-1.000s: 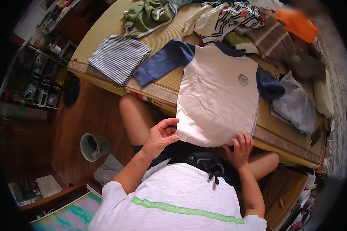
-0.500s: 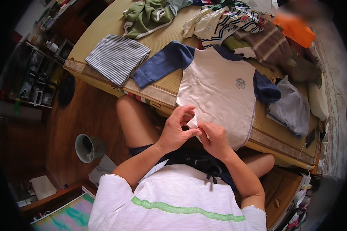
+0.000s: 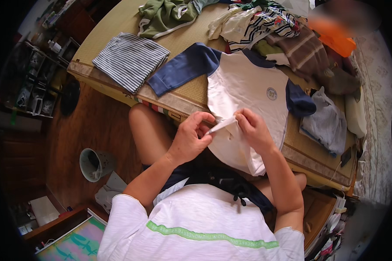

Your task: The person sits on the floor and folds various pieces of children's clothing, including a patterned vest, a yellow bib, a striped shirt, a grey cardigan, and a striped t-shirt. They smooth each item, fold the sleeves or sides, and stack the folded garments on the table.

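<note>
A white shirt [image 3: 250, 89] with navy sleeves and collar lies spread across the bed's near edge, its round chest badge facing up and its lower part hanging toward my lap. My left hand [image 3: 190, 136] pinches a fold of its white cloth at the lower left. With thumb and fingertips, my right hand [image 3: 253, 130] grips the same cloth a little farther off. A narrow strip of fabric is drawn taut between the two hands. Left of the shirt lies a folded striped garment [image 3: 130, 61], close to the navy sleeve.
Folded grey clothing [image 3: 324, 117] sits to the right, near a phone [image 3: 346, 156] on a cable. Farther back are a green garment [image 3: 167, 19] and a heap with a brown checked cloth [image 3: 302, 50] and an orange item [image 3: 333, 37]. A bin [image 3: 93, 165] stands on the wooden floor.
My right hand has moved up, away from my body, stretching the pinched cloth. My left hand has shifted slightly left, and the shirt's lower part is now lifted and creased.
</note>
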Motion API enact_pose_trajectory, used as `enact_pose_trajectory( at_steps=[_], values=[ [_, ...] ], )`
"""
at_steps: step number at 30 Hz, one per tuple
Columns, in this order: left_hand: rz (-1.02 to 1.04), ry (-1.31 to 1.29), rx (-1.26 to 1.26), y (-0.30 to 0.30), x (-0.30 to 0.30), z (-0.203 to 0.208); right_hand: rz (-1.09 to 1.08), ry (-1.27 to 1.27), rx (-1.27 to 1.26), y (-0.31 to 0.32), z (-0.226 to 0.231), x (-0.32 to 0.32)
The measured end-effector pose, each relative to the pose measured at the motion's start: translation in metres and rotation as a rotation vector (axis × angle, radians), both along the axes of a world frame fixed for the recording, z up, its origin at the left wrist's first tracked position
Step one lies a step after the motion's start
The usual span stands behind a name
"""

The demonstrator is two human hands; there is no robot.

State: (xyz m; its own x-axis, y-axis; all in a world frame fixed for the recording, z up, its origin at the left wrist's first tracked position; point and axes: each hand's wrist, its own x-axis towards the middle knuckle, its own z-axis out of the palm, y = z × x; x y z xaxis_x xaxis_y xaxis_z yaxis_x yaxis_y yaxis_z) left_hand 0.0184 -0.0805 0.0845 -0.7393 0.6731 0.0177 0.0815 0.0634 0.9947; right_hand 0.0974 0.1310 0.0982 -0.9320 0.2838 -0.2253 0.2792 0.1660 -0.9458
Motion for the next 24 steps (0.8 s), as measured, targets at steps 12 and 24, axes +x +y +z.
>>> enact_pose_trajectory(
  at_steps=[12, 24],
  values=[
    [0.0, -0.698, 0.384, -0.006, -0.021, -0.009, 0.285, 0.14, 0.414, 0.012, 0.026, -0.037],
    [0.067, -0.533, 0.274, 0.001, -0.009, -0.013, -0.008, 0.362, 0.848, 0.014, 0.022, -0.023]
  ],
)
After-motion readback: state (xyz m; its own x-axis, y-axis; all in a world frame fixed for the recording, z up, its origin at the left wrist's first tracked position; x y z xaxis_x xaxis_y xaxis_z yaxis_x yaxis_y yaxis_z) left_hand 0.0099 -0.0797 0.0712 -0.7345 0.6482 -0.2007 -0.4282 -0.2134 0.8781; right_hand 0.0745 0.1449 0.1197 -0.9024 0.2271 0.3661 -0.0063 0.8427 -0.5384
